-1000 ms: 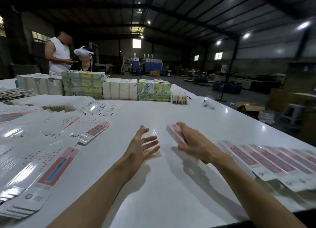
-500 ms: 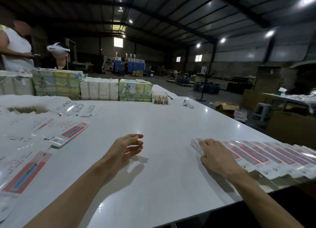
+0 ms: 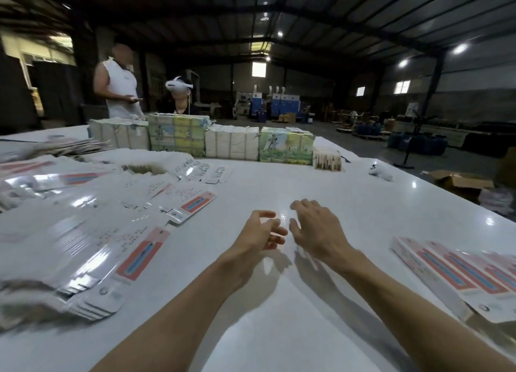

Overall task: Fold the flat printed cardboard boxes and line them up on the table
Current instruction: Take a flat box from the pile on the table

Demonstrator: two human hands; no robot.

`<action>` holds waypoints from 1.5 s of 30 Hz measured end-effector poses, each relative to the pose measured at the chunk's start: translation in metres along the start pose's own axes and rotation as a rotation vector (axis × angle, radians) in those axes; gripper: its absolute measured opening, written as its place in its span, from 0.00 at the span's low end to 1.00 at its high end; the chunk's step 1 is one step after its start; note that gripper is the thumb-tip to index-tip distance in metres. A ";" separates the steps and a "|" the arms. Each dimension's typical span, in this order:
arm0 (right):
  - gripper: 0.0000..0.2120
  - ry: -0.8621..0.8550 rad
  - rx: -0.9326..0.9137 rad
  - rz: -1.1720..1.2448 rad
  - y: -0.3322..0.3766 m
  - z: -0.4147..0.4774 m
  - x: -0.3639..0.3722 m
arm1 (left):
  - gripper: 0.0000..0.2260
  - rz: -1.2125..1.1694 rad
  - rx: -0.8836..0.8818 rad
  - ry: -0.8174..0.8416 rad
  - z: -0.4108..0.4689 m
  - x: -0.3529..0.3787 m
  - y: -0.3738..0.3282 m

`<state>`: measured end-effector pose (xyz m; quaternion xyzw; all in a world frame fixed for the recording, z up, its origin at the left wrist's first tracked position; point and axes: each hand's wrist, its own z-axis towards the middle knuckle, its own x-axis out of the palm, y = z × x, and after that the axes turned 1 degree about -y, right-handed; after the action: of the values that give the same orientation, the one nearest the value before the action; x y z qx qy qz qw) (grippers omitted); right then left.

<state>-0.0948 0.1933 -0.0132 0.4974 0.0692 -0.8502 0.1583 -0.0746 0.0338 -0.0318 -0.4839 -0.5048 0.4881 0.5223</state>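
Flat printed boxes (image 3: 83, 246) are piled up along the table's (image 3: 279, 329) left edge. Over the middle, the left hand (image 3: 259, 237) and right hand (image 3: 315, 229) are held close together, fingers loosely spread, nothing gripped. Folded boxes (image 3: 452, 271) are lined up at the right edge.

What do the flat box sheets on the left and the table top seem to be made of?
Flat box sheets: apparently thin cardboard with a glossy printed coat; they lie in fanned stacks with cut tabs, and lamp glare streaks them. Table top: smooth, glossy white, perhaps laminate or painted board; it reflects the ceiling lamps. Its core is hidden.
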 end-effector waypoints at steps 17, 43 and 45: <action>0.16 -0.015 0.049 0.464 0.013 0.005 0.038 | 0.41 1.603 -0.514 -0.525 -0.039 -0.170 -0.061; 0.12 -0.011 0.025 0.584 0.008 0.005 0.044 | 0.22 0.417 -0.163 -0.109 -0.007 -0.156 -0.104; 0.12 -0.036 0.040 0.609 0.006 0.006 0.043 | 0.24 0.113 -0.225 0.097 -0.004 -0.128 -0.096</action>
<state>-0.1175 0.1773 -0.0473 0.4832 -0.1025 -0.7735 0.3973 -0.0702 -0.0996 0.0573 -0.5900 -0.5025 0.4330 0.4604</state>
